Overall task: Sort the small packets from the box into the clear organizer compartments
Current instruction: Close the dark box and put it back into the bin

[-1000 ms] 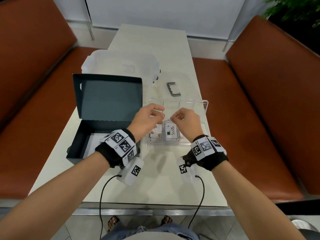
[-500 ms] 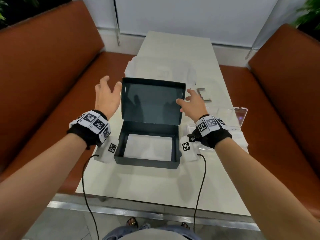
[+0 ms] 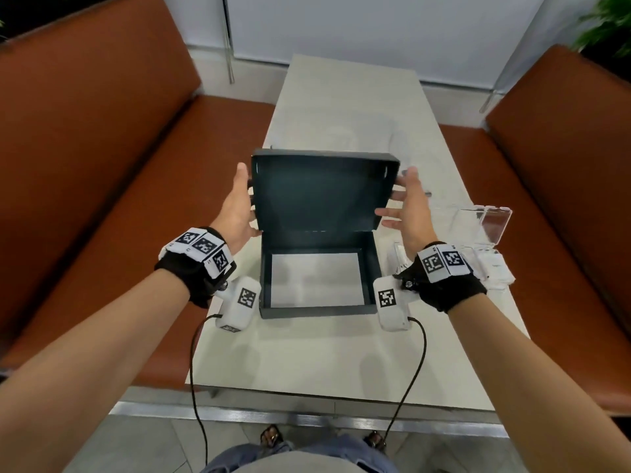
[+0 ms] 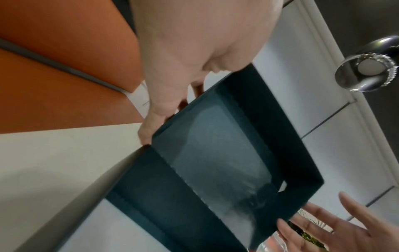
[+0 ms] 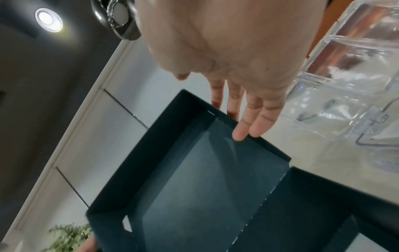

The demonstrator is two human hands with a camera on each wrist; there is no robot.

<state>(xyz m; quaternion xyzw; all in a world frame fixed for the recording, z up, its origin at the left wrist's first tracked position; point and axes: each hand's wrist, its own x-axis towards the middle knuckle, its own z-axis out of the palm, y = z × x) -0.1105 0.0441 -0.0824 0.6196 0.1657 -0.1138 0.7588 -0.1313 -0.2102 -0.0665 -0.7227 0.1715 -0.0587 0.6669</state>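
Observation:
The dark box stands open at the middle of the table, its lid upright. Its white floor shows no packets. My left hand lies with straight fingers against the lid's left edge. My right hand touches the lid's right edge with spread, straight fingers. Neither hand holds a packet. The clear organizer sits to the right of the box with its lid up, and white packets lie in its near compartments.
A translucent plastic container lies behind the box. A dark metal piece shows just past my right hand. Orange benches flank the table on both sides. The table's front edge is close to my body.
Both hands left the organizer, swung over to the box and now rest on the two side edges of its lid. The head view turned toward the box.

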